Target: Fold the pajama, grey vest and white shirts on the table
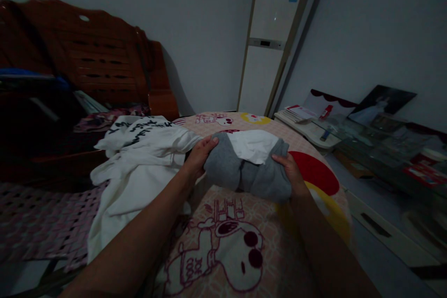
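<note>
Between my two hands is a folded grey garment (223, 163) with a white part (253, 144) showing at its top; its exact kind I cannot make out. My left hand (200, 156) grips its left end, thumb on top. At the right end, my right hand (289, 172) is closed on it, with some fingers hidden underneath. The bundle is held over a round table's pink cartoon-print cover (195, 247). To the left lies a crumpled white garment (139, 172) with black lettering, close to my left forearm.
A wooden bench (101, 56) with clothes and bags stands at left, beside a pink woven seat (45, 223). A tall white air conditioner (261, 70) is in the corner. On the right, a glass-topped cabinet (349, 135) carries papers, a framed photo (380, 102) and small items.
</note>
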Demonstrator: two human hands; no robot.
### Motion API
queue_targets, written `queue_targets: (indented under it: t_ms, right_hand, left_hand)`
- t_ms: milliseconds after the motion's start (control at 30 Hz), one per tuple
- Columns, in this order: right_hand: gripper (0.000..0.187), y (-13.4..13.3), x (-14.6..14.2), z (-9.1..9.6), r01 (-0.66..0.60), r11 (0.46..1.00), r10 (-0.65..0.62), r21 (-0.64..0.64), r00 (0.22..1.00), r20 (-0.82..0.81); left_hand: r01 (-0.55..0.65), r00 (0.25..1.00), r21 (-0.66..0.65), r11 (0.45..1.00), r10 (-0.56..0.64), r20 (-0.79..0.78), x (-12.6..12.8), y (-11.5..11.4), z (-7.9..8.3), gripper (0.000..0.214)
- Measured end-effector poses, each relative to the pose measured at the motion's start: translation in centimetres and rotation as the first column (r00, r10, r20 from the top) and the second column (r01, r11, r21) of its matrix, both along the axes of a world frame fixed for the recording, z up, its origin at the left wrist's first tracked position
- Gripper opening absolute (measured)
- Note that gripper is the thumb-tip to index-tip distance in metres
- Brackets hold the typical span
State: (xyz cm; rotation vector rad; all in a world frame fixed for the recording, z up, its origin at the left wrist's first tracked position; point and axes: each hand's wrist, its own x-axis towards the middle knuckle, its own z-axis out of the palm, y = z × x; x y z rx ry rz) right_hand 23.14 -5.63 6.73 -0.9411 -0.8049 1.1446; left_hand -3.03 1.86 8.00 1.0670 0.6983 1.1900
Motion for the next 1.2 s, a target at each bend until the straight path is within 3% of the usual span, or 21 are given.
queue_targets:
  t_ms: [100, 200, 333, 433, 500, 600, 733, 833, 1033, 1100, 1200]
  right_hand:
    - [0.045, 0.8, 0.3, -0.9, 0.013, 1.0, -0.013, -0.014, 0.999, 0.033]
    - [0.053, 1.8, 1.0, -2.3, 0.035, 0.999, -0.033, -0.036, 0.998, 0.052]
    - [0.068, 2.2, 1.6, -3.2, 0.038, 0.998, -0.036, -0.047, 0.998, 0.042]
    - [0.076, 1.9, 1.3, -2.9, 0.022, 0.999, -0.021, -0.038, 0.999, 0.039]
    - [0.078, 1.6, 0.7, -2.7, 0.003, 1.0, -0.001, -0.031, 0.999, 0.053]
    - [0.078, 1.4, 0.0, -2.6, -0.024, 1.0, 0.025, -0.016, 0.996, 0.083]
    - [0.078, 1.4, -0.3, -2.6, -0.07, 0.997, 0.071, -0.016, 0.994, 0.083]
    - [0.077, 1.4, -0.2, -2.5, -0.076, 0.997, 0.076, -0.01, 0.992, 0.101]
    - [0.075, 1.3, -0.1, -2.3, -0.059, 0.998, 0.059, -0.008, 0.994, 0.095]
    - [0.073, 1.2, -0.1, -2.2, -0.051, 0.999, 0.051, -0.006, 0.994, 0.092]
    - [0.074, 1.1, -0.1, -2.0, -0.056, 0.998, 0.056, -0.004, 0.995, 0.079]
  left_hand:
    - [-0.077, 0.996, -0.056, 0.995, 0.075, -0.039, -0.1, 1.0, -1.8, 0.037]
    - [-0.144, 0.969, -0.037, 0.989, 0.134, -0.207, -0.2, 2.2, -3.7, 0.039]
    - [-0.204, 0.812, 0.288, 0.936, 0.326, -0.484, -0.2, 2.5, -4.3, 0.057]
    - [-0.082, 0.66, 0.516, 0.853, 0.434, -0.613, 0.3, 1.4, -3.9, 0.064]
    - [0.02, 0.57, 0.586, 0.81, 0.472, -0.672, 0.9, 0.2, -3.6, 0.07]
    - [0.144, 0.475, 0.618, 0.773, 0.494, -0.729, 2.3, -1.4, -4.0, 0.085]
    - [0.233, 0.35, 0.586, 0.776, 0.496, -0.795, 3.4, -2.2, -5.1, 0.092]
    - [0.25, 0.334, 0.566, 0.785, 0.479, -0.812, 3.4, -1.9, -5.6, 0.084]
    - [0.149, 0.437, 0.578, 0.803, 0.471, -0.767, 2.2, -0.5, -5.4, 0.073]
    - [0.116, 0.405, 0.551, 0.826, 0.467, -0.786, 1.7, 0.0, -5.0, 0.069]
    - [0.088, 0.3, 0.498, 0.862, 0.454, -0.839, 0.8, 0.5, -4.3, 0.059]
